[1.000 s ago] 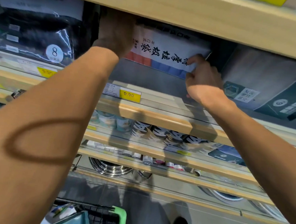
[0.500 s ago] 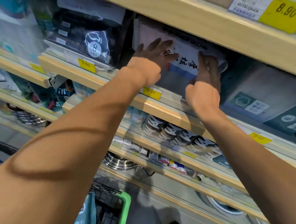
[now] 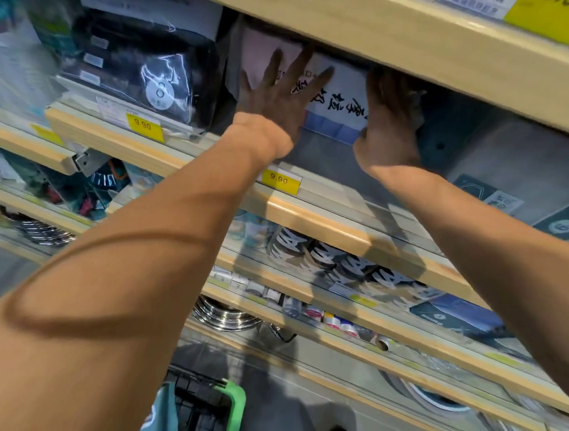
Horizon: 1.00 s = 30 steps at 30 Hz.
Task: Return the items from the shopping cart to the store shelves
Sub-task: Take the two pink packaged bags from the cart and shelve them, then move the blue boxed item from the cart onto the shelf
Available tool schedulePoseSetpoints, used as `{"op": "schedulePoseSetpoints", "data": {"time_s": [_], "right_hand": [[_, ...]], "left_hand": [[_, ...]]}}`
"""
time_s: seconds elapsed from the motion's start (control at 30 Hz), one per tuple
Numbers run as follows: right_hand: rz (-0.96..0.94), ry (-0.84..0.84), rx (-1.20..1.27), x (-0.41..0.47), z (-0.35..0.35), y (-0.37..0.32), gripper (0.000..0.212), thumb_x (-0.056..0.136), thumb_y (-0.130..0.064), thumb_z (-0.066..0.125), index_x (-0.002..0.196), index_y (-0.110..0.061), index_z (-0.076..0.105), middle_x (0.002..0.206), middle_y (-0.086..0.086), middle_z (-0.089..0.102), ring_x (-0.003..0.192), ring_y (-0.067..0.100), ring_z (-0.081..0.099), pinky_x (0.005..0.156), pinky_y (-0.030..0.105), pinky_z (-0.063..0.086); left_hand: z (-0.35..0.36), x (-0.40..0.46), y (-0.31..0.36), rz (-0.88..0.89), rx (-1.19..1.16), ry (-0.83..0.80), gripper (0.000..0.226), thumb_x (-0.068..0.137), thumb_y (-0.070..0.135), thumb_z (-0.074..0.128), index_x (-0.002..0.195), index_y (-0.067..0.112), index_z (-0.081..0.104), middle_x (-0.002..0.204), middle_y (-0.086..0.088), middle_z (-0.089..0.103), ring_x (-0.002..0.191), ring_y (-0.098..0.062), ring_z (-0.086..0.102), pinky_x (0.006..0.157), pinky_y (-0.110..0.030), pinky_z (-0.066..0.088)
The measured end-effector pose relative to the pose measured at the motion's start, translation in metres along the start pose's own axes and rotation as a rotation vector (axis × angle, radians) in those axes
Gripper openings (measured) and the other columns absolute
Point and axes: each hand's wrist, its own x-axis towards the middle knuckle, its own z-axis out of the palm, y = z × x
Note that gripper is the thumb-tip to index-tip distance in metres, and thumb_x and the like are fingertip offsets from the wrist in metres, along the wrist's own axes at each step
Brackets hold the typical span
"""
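A white packet with black lettering and a blue lower band [image 3: 342, 110] stands deep on a wooden shelf [image 3: 313, 214], under the shelf board above. My left hand [image 3: 278, 93] lies flat against its front, fingers straight and spread. My right hand [image 3: 389, 121] is at the packet's right edge, fingers reaching up along it; their tips are hidden in the shadow under the upper board. The shopping cart [image 3: 232, 410], with a green handle and black mesh, shows at the bottom with a teal item [image 3: 161, 415] in it.
A black packet marked 8 [image 3: 145, 71] stands left of the white packet, a grey and dark teal box [image 3: 527, 185] to its right. Yellow 9.90 price tags [image 3: 280, 180] line the shelf edge. Lower shelves hold cans, small bottles and steel bowls [image 3: 222, 315].
My left hand slid from the packet's top left corner to lie flat on its front. The right hand moved from pinching the lower right corner to the right edge. The packet went deeper.
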Motion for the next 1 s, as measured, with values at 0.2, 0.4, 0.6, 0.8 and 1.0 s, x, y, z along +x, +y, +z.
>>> {"op": "schedulePoseSetpoints", "data": {"time_s": [0.2, 0.4, 0.6, 0.8, 1.0], "right_hand": [[0.012, -0.009, -0.038, -0.017, 0.011, -0.012, 0.091, 0.079, -0.004, 0.058, 0.158, -0.006, 0.013, 0.167, 0.012, 0.008, 0.155, 0.028, 0.006, 0.123, 0.053, 0.011], [-0.069, 0.079, 0.091, -0.048, 0.001, -0.037, 0.069, 0.087, -0.003, 0.05, 0.154, -0.006, 0.031, 0.164, 0.009, 0.025, 0.154, 0.025, 0.016, 0.126, 0.041, 0.007], [-0.093, 0.167, 0.231, -0.084, -0.012, -0.083, 0.04, 0.092, -0.007, 0.052, 0.131, -0.006, 0.058, 0.128, 0.014, 0.063, 0.121, 0.032, 0.056, 0.1, 0.04, 0.044], [-0.217, 0.262, 0.666, -0.145, 0.009, -0.166, 0.035, 0.084, 0.0, 0.056, 0.117, -0.005, 0.064, 0.113, 0.008, 0.063, 0.107, 0.023, 0.058, 0.095, 0.033, 0.045], [-0.385, -0.336, 0.866, -0.265, 0.061, -0.257, 0.03, 0.083, -0.006, 0.055, 0.111, -0.012, 0.066, 0.106, 0.002, 0.065, 0.094, 0.015, 0.061, 0.088, 0.032, 0.05]], "left_hand": [[0.007, -0.007, 0.004, -0.017, -0.105, -0.05, 0.084, 0.097, 0.009, 0.049, 0.155, 0.048, 0.003, 0.167, 0.007, -0.011, 0.155, -0.03, -0.001, 0.118, -0.064, 0.018], [-0.017, -0.022, 0.0, 0.064, -0.192, -0.118, 0.071, 0.096, 0.009, 0.046, 0.155, 0.041, 0.024, 0.168, 0.003, -0.006, 0.155, -0.028, 0.004, 0.121, -0.058, 0.017], [-0.044, -0.061, -0.006, 0.039, -0.159, -0.006, 0.026, 0.096, 0.017, 0.047, 0.111, 0.008, 0.065, 0.118, -0.022, 0.063, 0.113, -0.041, 0.057, 0.091, -0.046, 0.045], [-0.041, -0.18, -0.032, -0.349, -0.732, 0.536, 0.031, 0.077, -0.005, 0.051, 0.092, 0.011, 0.073, 0.119, -0.005, 0.067, 0.112, -0.021, 0.061, 0.096, -0.028, 0.046], [-0.011, -0.383, -0.07, -1.086, -0.779, 0.547, 0.033, 0.071, -0.001, 0.045, 0.083, 0.016, 0.07, 0.092, -0.001, 0.071, 0.091, -0.017, 0.066, 0.088, -0.035, 0.052]]}}
